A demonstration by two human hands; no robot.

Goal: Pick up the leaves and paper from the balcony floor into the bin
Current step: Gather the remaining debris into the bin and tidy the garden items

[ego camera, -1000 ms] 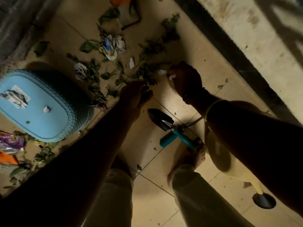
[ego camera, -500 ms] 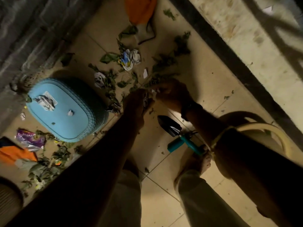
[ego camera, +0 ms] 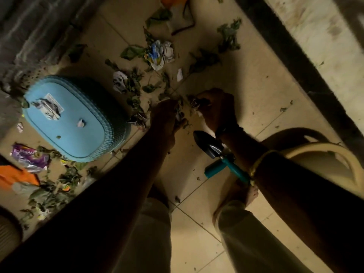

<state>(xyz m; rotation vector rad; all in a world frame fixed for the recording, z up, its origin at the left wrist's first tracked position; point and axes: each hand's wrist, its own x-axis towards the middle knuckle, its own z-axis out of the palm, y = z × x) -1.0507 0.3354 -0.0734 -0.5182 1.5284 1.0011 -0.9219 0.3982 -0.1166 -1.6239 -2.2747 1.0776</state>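
Observation:
Dry green leaves (ego camera: 136, 85) and crumpled paper (ego camera: 160, 53) lie scattered over the tiled balcony floor. A blue woven bin (ego camera: 116, 123) stands at the left with a few paper scraps and a leaf inside. My left hand (ego camera: 164, 113) and my right hand (ego camera: 216, 107) are close together low over the floor, just right of the bin. Each grips a bunch of leaves and small paper bits (ego camera: 182, 109). More leaves (ego camera: 228, 37) lie further back.
A garden trowel with a teal handle (ego camera: 214, 154) lies on the tiles under my right wrist. A beige watering can (ego camera: 325, 164) stands at the right. Wrappers and orange plastic (ego camera: 21, 174) lie at the left, a wall kerb (ego camera: 295, 62) runs along the right.
My right hand has swept left and closed in on my left hand, gathering leaves between them. The view has shifted so the bin sits further right in frame.

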